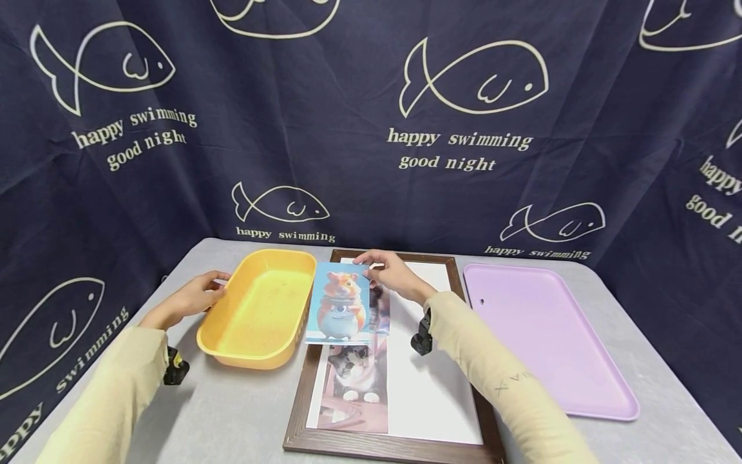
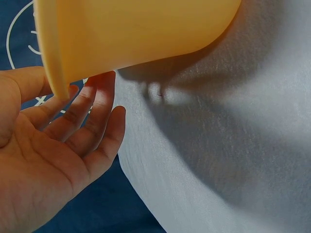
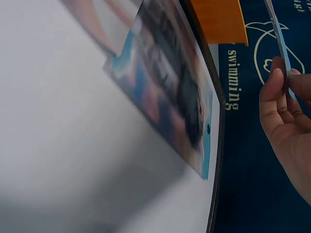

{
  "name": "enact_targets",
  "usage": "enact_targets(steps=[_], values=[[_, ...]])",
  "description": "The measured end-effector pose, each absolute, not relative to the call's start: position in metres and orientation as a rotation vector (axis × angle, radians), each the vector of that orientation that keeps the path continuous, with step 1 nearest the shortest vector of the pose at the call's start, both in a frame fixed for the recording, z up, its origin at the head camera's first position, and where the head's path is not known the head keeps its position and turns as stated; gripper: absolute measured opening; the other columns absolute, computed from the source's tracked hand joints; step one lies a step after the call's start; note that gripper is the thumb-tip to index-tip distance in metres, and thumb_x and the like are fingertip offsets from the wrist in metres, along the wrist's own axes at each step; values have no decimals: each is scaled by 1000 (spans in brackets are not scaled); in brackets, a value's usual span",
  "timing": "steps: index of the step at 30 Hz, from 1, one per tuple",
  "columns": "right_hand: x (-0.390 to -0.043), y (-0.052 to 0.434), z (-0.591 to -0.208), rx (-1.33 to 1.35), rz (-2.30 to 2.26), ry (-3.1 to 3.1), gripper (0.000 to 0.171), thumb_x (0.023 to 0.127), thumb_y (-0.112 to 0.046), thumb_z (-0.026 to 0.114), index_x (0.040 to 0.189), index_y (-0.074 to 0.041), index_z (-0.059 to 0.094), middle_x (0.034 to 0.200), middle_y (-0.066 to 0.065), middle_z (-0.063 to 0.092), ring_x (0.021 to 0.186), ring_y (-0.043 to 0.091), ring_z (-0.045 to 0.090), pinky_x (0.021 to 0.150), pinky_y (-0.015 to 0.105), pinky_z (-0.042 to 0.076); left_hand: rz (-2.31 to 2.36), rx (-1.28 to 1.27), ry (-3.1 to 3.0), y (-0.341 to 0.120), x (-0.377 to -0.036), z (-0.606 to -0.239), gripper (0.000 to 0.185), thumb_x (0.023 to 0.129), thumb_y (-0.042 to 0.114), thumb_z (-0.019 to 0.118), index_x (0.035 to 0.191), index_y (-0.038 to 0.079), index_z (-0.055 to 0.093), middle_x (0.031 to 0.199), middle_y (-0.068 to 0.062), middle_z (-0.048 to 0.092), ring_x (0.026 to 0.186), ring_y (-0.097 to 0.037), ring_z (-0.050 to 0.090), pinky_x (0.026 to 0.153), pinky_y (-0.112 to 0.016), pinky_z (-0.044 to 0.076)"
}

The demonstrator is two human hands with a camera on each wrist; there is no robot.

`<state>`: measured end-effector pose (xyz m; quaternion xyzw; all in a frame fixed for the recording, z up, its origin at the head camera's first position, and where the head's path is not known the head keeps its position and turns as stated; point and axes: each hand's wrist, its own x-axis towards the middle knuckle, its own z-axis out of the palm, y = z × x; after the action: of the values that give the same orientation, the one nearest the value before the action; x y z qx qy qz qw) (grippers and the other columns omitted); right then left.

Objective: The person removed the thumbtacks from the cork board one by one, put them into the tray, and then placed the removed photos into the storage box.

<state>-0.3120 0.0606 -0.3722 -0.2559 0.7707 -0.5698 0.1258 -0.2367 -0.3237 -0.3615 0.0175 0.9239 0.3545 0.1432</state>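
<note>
My right hand [image 1: 397, 276] pinches a hamster picture card [image 1: 339, 306] by its upper right corner, fingers and thumb on either side. The card is held above the left part of a brown picture frame [image 1: 298, 412]. Beneath it, a cat picture [image 1: 356, 393] lies on the white sheet inside the frame. Another picture [image 3: 160, 87], partly hidden by the hamster card in the head view, lies above the cat picture. At the left, my left hand [image 1: 197, 296] holds the rim of a yellow plastic basin [image 2: 136, 34], thumb at the rim and the other fingers loosely spread beneath it.
A light purple tray [image 1: 545, 335] lies right of the frame on the grey table [image 1: 232, 412]. Behind the table hangs a dark blue curtain [image 1: 359, 129] printed with fish. The basin's side stands close to the frame's left edge.
</note>
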Motion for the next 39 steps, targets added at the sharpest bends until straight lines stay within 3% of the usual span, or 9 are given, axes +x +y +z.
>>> enact_targets(steps=[7,12,16,27,30,34,39], values=[[-312,46,-369,-737,-1686,2223,30,86,8,47,114,2,57,105,16,54,70,12,55,77,55,47,1023,48,2665,-324,-238,-362,46,94,15,40,133,-7,30,121,-31,46,101,-30,54,82,-40,49],[-313,36,-367,-690,-1741,2178,30,87,6,47,114,1,57,115,17,55,73,12,55,82,59,44,1023,47,2667,-324,-238,-361,46,94,15,40,133,-7,31,121,-31,46,101,-30,54,81,-40,49],[-313,27,-366,-664,-1747,2208,28,87,4,49,113,-1,59,121,13,56,74,12,55,82,55,46,1026,52,2666,-324,-238,-361,45,95,15,40,133,-6,31,122,-31,46,102,-29,54,81,-39,49],[-313,-4,-368,-676,-1760,2213,31,86,8,49,115,3,58,108,17,57,66,9,53,70,39,52,1038,45,2664,-324,-236,-362,45,96,16,40,133,-7,30,122,-32,45,101,-30,54,82,-40,49],[-310,-11,-368,-691,-1753,2209,30,86,7,50,115,3,57,100,19,56,65,16,53,71,42,52,1031,42,2665,-324,-236,-362,44,96,15,40,133,-7,30,123,-33,45,102,-31,54,82,-41,49],[-307,-21,-369,-722,-1723,2224,30,87,7,49,117,3,57,108,20,57,73,31,56,75,48,51,1046,67,2663,-324,-236,-363,44,96,14,40,132,-8,30,120,-32,46,100,-30,54,80,-39,49],[-304,-31,-370,-714,-1730,2229,30,88,6,50,117,3,56,115,21,54,78,40,57,70,42,53,1089,100,2662,-324,-236,-364,42,95,13,39,131,-9,31,116,-30,49,95,-24,56,76,-33,50]])
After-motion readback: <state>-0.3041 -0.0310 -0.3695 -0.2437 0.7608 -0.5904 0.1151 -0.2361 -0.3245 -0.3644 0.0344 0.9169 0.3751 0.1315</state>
